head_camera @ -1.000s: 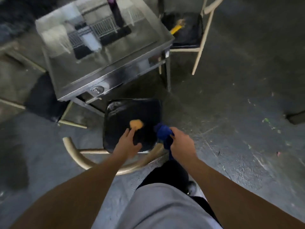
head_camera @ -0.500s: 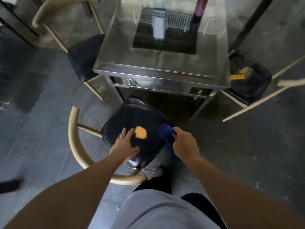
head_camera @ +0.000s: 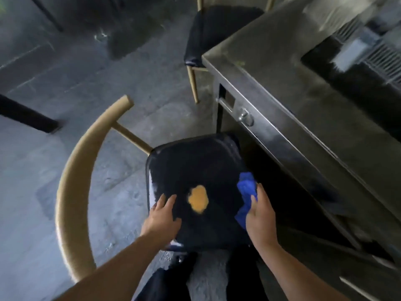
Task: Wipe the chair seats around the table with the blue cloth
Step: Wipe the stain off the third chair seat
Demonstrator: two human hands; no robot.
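Two hands on one black chair seat (head_camera: 195, 170)

The right hand (head_camera: 260, 211) grips the single blue cloth (head_camera: 246, 192), its length running away from the wrist; the left hand (head_camera: 161, 218) lies flat, fingers spread, beside one orange patch (head_camera: 198, 198).

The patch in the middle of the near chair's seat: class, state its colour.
Orange-yellow patch on the black seat, clearest in the head view.

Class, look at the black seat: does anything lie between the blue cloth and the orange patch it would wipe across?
Nothing visible does. The blue cloth, gripped by the right hand, sits at the seat's right edge; bare black seat separates it from the orange patch. The left hand rests on the patch's far side.
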